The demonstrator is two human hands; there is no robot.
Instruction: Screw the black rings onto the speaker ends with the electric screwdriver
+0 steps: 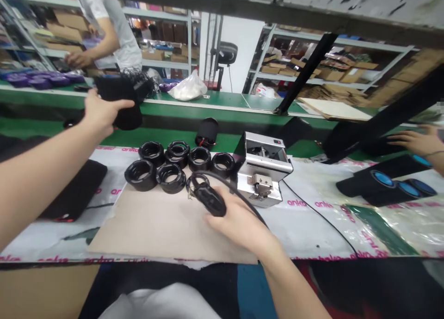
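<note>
My left hand (100, 108) reaches out at the upper left, closed on a dark, rounded black cylinder (128, 118) above the green bench. My right hand (239, 219) is wrapped round a black oblong piece (210, 199) with a thick black cable; its exact kind is unclear. Just beyond that piece lies a small black ring with bits of wire (190, 189), partly covered. Several black ring-shaped housings (140, 173) stand grouped on the cardboard sheet (149, 226) and its far edge. A metal machine (265, 157) with an open top is right of the rings.
Another black cylinder (207, 131) with red wires stands behind the rings. Black cylinders with blue ends (381, 180) lie at the right, near another person's hand (416, 141). A dark bag-like item (79, 189) sits at left. A co-worker (114, 32) stands across the green conveyor (229, 99).
</note>
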